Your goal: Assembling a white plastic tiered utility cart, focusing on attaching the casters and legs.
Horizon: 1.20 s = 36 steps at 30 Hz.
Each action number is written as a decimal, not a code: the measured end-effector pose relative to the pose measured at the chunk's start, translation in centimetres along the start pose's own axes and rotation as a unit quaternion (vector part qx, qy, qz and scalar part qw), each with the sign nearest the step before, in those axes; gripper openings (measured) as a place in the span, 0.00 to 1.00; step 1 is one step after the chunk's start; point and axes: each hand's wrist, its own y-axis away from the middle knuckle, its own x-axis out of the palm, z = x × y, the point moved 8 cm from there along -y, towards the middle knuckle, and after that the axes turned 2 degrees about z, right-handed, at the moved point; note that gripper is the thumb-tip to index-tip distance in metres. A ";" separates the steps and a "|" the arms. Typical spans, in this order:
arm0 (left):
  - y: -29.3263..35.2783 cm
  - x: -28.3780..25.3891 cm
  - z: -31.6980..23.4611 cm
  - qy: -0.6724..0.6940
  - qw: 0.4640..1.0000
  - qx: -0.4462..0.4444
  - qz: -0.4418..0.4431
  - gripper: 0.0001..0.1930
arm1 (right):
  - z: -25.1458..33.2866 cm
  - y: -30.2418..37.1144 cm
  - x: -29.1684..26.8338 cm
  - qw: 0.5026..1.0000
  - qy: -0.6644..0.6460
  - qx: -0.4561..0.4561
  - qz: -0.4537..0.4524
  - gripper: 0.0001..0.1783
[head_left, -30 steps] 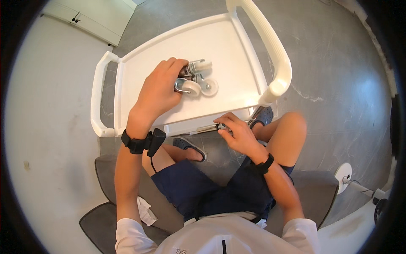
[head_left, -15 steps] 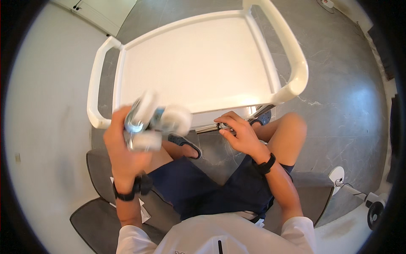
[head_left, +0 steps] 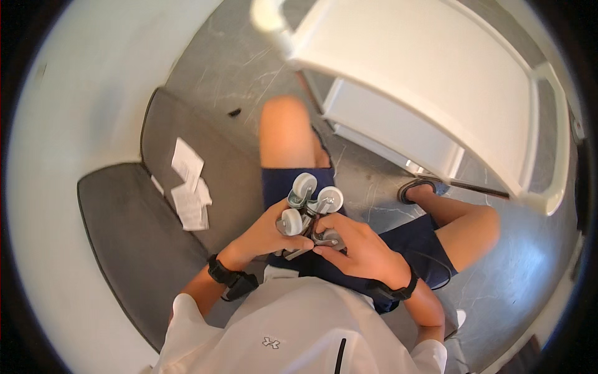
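Observation:
Over my lap, both hands come together around a bunch of several small casters with white wheels (head_left: 330,199) and shiny metal forks. My left hand (head_left: 261,237) is closed around the bunch from the left, its thumb lying along the metal stems below the wheels. From the right, my right hand (head_left: 367,252) pinches the lowest caster (head_left: 330,237), its thumb tip close to my left thumb. The fingers partly cover that wheel and the stems. A white tiered cart (head_left: 411,47) stands beyond my knees at the upper right, untouched by either hand.
I sit on a grey cushioned seat (head_left: 118,230). Crumpled white papers (head_left: 189,187) lie on it to my left. A small black object (head_left: 234,113) is near the seat's far edge. Marbled grey tiles (head_left: 367,168) cover the floor; a white wall (head_left: 68,124) rises at left.
My view has turned, so the cart now appears further right. My left hand has brought the casters over my lap. My right hand has left the cart's near edge and joined it.

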 end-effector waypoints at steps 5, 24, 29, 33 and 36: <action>3.9 -4.2 4.8 0.019 1.000 -0.001 -0.024 0.37 | -1.2 -3.2 5.2 0.998 -0.002 -0.025 0.051 0.19; 11.8 -25.7 22.6 -0.212 0.810 -0.027 -0.546 0.27 | -8.1 2.8 -10.3 0.964 -0.035 0.106 -0.240 0.27; 12.6 -26.6 25.7 -0.228 0.826 -0.150 -0.493 0.35 | -10.0 7.4 -15.5 0.932 -0.011 0.112 -0.344 0.26; 12.9 -27.3 26.9 -0.239 0.841 -0.145 -0.463 0.40 | -9.7 7.6 -17.3 0.922 0.005 0.131 -0.364 0.25; 13.5 -27.8 28.4 -0.160 0.854 -0.144 -0.474 0.46 | -10.9 8.1 -18.0 0.924 0.020 0.143 -0.354 0.22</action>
